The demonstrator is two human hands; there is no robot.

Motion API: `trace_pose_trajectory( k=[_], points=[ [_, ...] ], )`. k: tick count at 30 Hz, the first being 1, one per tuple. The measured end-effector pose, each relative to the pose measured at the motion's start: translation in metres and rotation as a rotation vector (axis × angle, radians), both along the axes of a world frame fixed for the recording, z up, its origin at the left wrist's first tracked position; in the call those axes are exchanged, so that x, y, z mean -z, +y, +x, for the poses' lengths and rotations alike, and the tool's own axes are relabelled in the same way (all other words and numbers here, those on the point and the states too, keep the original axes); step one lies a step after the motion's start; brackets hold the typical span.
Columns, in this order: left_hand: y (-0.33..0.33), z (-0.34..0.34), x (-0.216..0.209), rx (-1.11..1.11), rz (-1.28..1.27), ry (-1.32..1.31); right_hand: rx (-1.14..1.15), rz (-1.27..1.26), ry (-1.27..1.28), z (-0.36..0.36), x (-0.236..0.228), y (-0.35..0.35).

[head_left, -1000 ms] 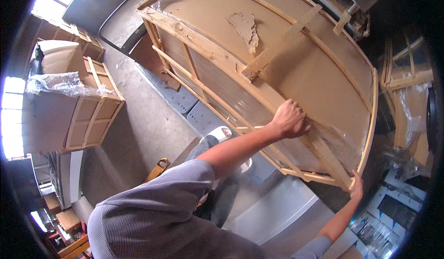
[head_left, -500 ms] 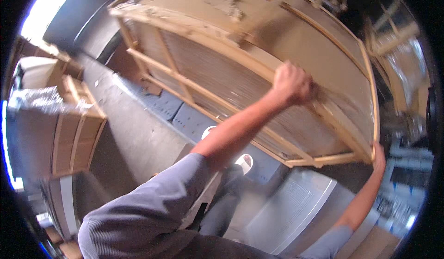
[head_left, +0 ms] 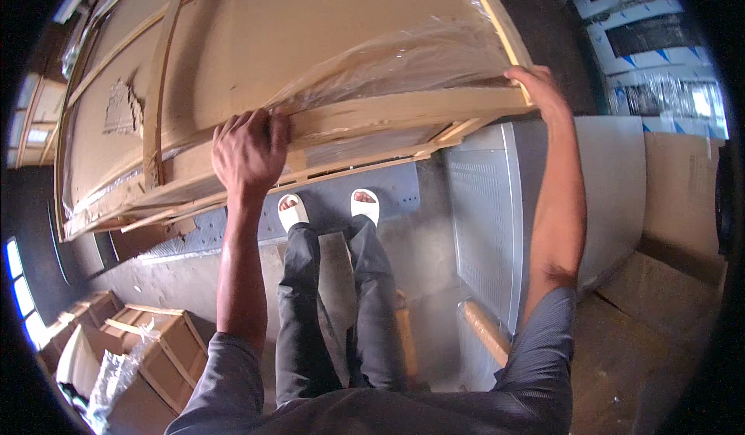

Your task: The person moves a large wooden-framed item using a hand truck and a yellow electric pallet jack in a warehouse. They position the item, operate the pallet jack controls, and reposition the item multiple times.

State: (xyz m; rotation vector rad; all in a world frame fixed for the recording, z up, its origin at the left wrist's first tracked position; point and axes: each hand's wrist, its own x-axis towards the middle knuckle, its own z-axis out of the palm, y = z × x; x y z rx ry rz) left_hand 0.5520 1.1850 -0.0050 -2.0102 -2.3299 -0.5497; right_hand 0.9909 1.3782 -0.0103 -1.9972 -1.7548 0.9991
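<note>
A large flat crate [head_left: 310, 39] of brown board framed with pale wooden slats and wrapped in clear plastic film fills the upper part of the head view. My left hand [head_left: 250, 152] grips the wooden slat along its near edge. My right hand [head_left: 535, 86] holds the crate's right corner, arm stretched out. The crate is raised above my legs and my white sandals [head_left: 330, 208].
A grey perforated metal sheet [head_left: 485, 225] lies on the concrete floor to the right of my feet. Flat cardboard [head_left: 675, 202] lies further right. Several smaller wooden-framed crates [head_left: 147, 350] stand at lower left. Wrapped white panels [head_left: 660, 55] sit at upper right.
The view has swung round and the crate now lies across the top of the picture. Both hands still hold its edge, which has come closer over my feet.
</note>
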Motion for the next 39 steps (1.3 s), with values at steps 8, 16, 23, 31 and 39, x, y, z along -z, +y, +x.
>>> trace_pose_trajectory(
  k=[8,16,23,31,39],
  points=[
    [-0.015,-0.006,0.02,0.019,0.12,0.141,0.047,0.006,-0.013,0.009,0.028,-0.011],
    [-0.005,-0.025,0.007,0.057,-0.03,-0.012,0.022,-0.12,-0.034,-0.003,0.019,-0.015],
    [-0.005,-0.015,0.01,0.017,0.125,0.027,0.206,-0.388,0.297,0.002,0.002,0.015],
    [-0.005,-0.009,0.013,-0.049,0.118,0.094,0.021,-0.392,0.246,0.005,0.007,0.014],
    [-0.013,-0.003,0.019,-0.176,0.043,0.059,-0.031,-0.216,0.131,0.013,0.021,0.016]
  ],
)
